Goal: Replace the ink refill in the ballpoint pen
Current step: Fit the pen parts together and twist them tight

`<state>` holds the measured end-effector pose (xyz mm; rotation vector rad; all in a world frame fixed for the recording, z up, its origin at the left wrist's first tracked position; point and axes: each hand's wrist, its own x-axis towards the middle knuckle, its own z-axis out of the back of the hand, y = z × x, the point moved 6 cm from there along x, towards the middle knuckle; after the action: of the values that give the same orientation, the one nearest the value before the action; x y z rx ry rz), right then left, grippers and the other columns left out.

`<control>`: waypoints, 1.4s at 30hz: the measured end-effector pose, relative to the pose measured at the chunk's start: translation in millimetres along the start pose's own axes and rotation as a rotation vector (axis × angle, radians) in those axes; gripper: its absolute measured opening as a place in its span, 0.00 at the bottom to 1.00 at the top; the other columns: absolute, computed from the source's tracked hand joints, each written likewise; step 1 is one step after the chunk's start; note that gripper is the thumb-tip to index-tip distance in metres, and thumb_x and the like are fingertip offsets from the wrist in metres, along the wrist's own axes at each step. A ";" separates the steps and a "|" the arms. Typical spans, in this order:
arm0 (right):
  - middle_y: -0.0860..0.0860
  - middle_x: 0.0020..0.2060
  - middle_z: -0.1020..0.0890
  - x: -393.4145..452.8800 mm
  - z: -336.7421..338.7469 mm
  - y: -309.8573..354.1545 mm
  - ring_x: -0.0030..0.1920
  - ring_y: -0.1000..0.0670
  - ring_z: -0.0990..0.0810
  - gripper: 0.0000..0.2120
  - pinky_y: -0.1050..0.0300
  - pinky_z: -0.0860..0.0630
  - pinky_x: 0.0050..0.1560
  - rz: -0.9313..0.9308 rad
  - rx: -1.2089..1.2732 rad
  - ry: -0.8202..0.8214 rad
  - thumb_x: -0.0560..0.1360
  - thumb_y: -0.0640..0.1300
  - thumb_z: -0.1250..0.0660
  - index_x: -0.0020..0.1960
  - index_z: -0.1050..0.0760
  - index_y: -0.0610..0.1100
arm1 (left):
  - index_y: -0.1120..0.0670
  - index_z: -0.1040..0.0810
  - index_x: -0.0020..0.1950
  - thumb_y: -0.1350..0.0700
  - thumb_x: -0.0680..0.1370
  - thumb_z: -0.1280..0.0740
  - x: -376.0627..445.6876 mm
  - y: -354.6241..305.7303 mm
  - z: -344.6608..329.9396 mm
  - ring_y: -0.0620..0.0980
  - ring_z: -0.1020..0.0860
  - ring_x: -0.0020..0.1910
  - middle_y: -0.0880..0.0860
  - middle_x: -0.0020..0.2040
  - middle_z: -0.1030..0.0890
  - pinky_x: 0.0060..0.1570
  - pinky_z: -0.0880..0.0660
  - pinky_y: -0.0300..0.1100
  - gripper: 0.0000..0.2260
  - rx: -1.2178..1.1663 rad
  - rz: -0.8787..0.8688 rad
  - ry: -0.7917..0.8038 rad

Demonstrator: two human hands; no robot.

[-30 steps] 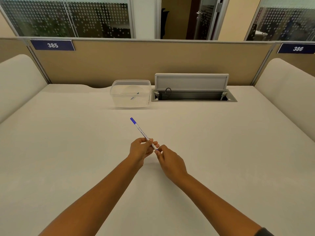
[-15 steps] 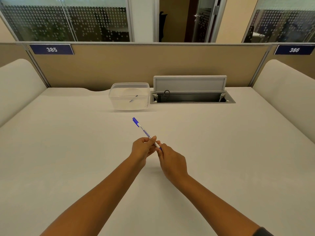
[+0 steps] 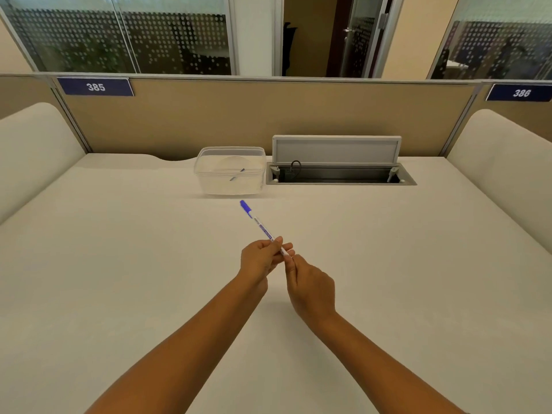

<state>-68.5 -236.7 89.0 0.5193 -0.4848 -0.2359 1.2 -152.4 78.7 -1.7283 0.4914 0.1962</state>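
Left hand [image 3: 259,259] pinching pen [image 3: 260,227] barrel, right hand [image 3: 310,286] gripping its near end, both above surface [image 3: 119,264], tub [image 3: 230,170] behind.

Open-plan office: numbered partition plates 385 [image 3: 95,86] and 386 [image 3: 521,92], fabric divider panel [image 3: 239,121], desk cable hatch [image 3: 340,173], frosted-dot glass walls [image 3: 149,40] far behind

- Your pen [image 3: 263,228] looks like smooth plastic: a white barrel with a glossy blue cap.
- The surface [image 3: 119,264] in front of you is matt, pale and even.
- The tub [image 3: 230,170] is clear, slightly cloudy plastic.
- The cable hatch [image 3: 337,150] looks like brushed grey metal.
- The partition [image 3: 194,121] looks cloth-covered and matt.
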 end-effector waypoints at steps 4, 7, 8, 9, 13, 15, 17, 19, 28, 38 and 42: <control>0.53 0.23 0.25 3.8 -0.9 -3.7 0.19 0.54 0.38 0.17 0.66 0.41 0.17 0.033 -0.105 -0.076 0.77 0.54 0.49 0.43 0.29 0.45 | 0.61 0.25 0.48 0.58 0.76 0.35 2.8 -0.3 -4.6 0.47 0.18 0.37 0.58 0.46 0.18 0.41 0.23 0.35 0.06 -0.120 0.050 -0.018; 0.53 0.23 0.27 8.7 4.1 -8.6 0.19 0.54 0.40 0.18 0.67 0.46 0.18 0.044 -0.158 -0.097 0.79 0.55 0.51 0.41 0.30 0.45 | 0.59 0.24 0.44 0.58 0.77 0.36 4.2 -2.1 -6.9 0.49 0.19 0.40 0.58 0.47 0.19 0.46 0.25 0.38 0.05 -0.129 0.076 -0.031; 0.53 0.23 0.28 11.0 6.9 -7.8 0.20 0.54 0.41 0.20 0.68 0.50 0.20 0.062 -0.177 -0.108 0.80 0.55 0.54 0.41 0.30 0.45 | 0.58 0.24 0.42 0.58 0.77 0.36 4.4 -2.4 -6.7 0.50 0.19 0.41 0.57 0.47 0.19 0.46 0.25 0.38 0.05 -0.137 0.085 -0.034; 0.53 0.23 0.28 12.6 9.0 -6.3 0.20 0.55 0.42 0.21 0.69 0.53 0.22 0.083 -0.197 -0.125 0.80 0.55 0.55 0.41 0.30 0.45 | 0.58 0.24 0.42 0.58 0.77 0.36 5.0 -2.1 -6.2 0.51 0.19 0.42 0.57 0.46 0.18 0.47 0.25 0.39 0.05 -0.148 0.095 -0.037; 0.53 0.23 0.27 16.5 6.9 -4.9 0.21 0.55 0.41 0.14 0.66 0.50 0.21 0.126 -0.239 -0.194 0.79 0.51 0.48 0.41 0.29 0.45 | 0.58 0.24 0.42 0.58 0.76 0.35 5.1 -2.6 -8.1 0.51 0.19 0.42 0.54 0.38 0.17 0.56 0.27 0.44 0.06 -0.184 0.112 -0.025; 0.53 0.23 0.27 15.6 5.6 -4.2 0.21 0.55 0.39 0.12 0.65 0.45 0.20 0.081 -0.161 -0.200 0.78 0.49 0.46 0.41 0.29 0.45 | 0.58 0.24 0.41 0.57 0.76 0.35 4.8 -4.6 -9.3 0.51 0.19 0.42 0.55 0.41 0.17 0.58 0.27 0.44 0.06 -0.184 0.091 -0.011; 0.55 0.24 0.29 13.5 5.0 -2.2 0.22 0.54 0.36 0.13 0.66 0.43 0.22 -0.040 0.018 -0.120 0.80 0.49 0.48 0.41 0.31 0.46 | 0.58 0.24 0.42 0.57 0.76 0.36 3.8 -8.0 -10.7 0.50 0.19 0.42 0.55 0.42 0.18 0.57 0.27 0.43 0.05 -0.190 0.055 0.020; 0.56 0.26 0.32 12.6 -1.0 0.1 0.25 0.54 0.35 0.14 0.65 0.40 0.26 -0.196 0.212 -0.009 0.81 0.49 0.50 0.40 0.33 0.46 | 0.59 0.24 0.44 0.57 0.77 0.36 3.7 -12.8 -12.6 0.50 0.19 0.42 0.56 0.43 0.18 0.55 0.26 0.42 0.05 -0.169 0.010 0.055; 0.53 0.24 0.35 -3.8 -32.3 -8.7 0.23 0.55 0.41 0.20 0.63 0.44 0.24 -0.960 1.032 0.483 0.79 0.56 0.49 0.33 0.34 0.47 | 0.64 0.25 0.56 0.61 0.77 0.37 5.2 0.6 3.0 0.51 0.18 0.43 0.59 0.49 0.19 0.43 0.21 0.36 0.11 -0.108 0.043 -0.006; 0.57 0.27 0.31 10.8 8.7 1.5 0.24 0.55 0.33 0.14 0.65 0.36 0.25 -0.039 0.164 -0.085 0.80 0.51 0.52 0.45 0.32 0.46 | 0.56 0.23 0.45 0.58 0.77 0.36 -14.7 -5.7 -4.7 0.52 0.18 0.44 0.56 0.44 0.17 0.57 0.25 0.47 0.04 -0.261 0.052 -0.005; 0.56 0.27 0.33 15.3 16.9 10.6 0.26 0.55 0.36 0.14 0.61 0.35 0.29 -0.293 0.595 -0.083 0.81 0.48 0.51 0.40 0.33 0.48 | 0.57 0.25 0.52 0.57 0.78 0.38 -23.8 -20.6 -12.5 0.49 0.18 0.45 0.54 0.46 0.17 0.53 0.24 0.42 0.06 -0.212 -0.089 0.091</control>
<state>-62.7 -239.9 113.2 1.1694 -0.5592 -0.3977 -13.0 -156.4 109.2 -1.9690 0.4725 0.1086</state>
